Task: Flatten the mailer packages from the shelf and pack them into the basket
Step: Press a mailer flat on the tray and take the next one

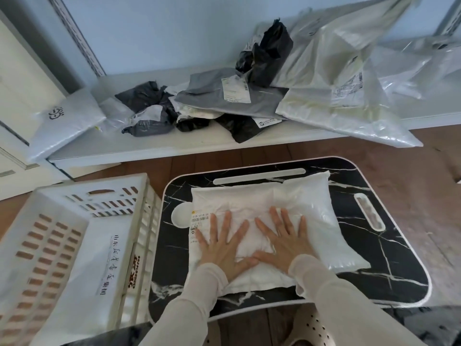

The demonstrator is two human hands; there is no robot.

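Glossy plastic mailer, marbled tray – slatted plastic basket

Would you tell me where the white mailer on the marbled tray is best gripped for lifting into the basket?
Probably by its left and right edges, one hand from each side. The white mailer lies flat on the tray, contents bulging mid-sheet under the left hand and right hand, so the thin edges should pinch easily.

mailer on tray, basket left, shelf behind
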